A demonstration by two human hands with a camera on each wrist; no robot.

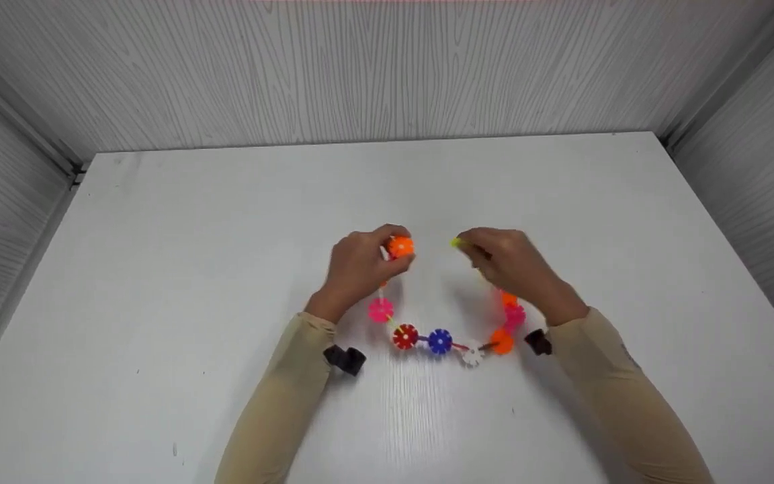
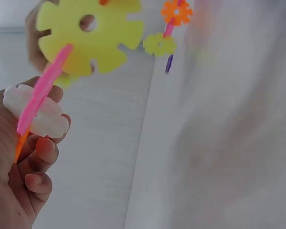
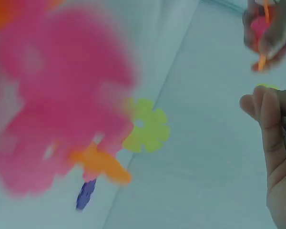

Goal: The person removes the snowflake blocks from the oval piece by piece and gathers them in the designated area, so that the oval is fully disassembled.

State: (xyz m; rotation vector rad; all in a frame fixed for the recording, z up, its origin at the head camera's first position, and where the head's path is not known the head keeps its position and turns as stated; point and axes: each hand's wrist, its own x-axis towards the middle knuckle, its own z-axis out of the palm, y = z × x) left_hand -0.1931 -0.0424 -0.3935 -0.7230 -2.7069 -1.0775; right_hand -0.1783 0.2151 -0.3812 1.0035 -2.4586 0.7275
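Observation:
My left hand (image 1: 362, 264) pinches an orange notched plastic disc (image 1: 401, 247), one end of a string of interlocking discs. Opposite it, my right hand (image 1: 511, 259) pinches a yellow disc (image 1: 455, 242) at the other end, and a gap separates the two ends. Between the hands the string hangs in a U, with a pink disc (image 1: 381, 310), a red disc (image 1: 405, 336), a blue disc (image 1: 439, 341) and a white disc (image 1: 472, 355) along it. In the left wrist view, a white disc (image 2: 43, 114) lies against the fingers. Fingertips hide most of the yellow disc in the right wrist view.
A white table (image 1: 192, 269) lies under both hands. Grey wood-grain panels (image 1: 360, 74) rise behind it and at both sides. Small black devices (image 1: 345, 360) sit at the wrists, near the string.

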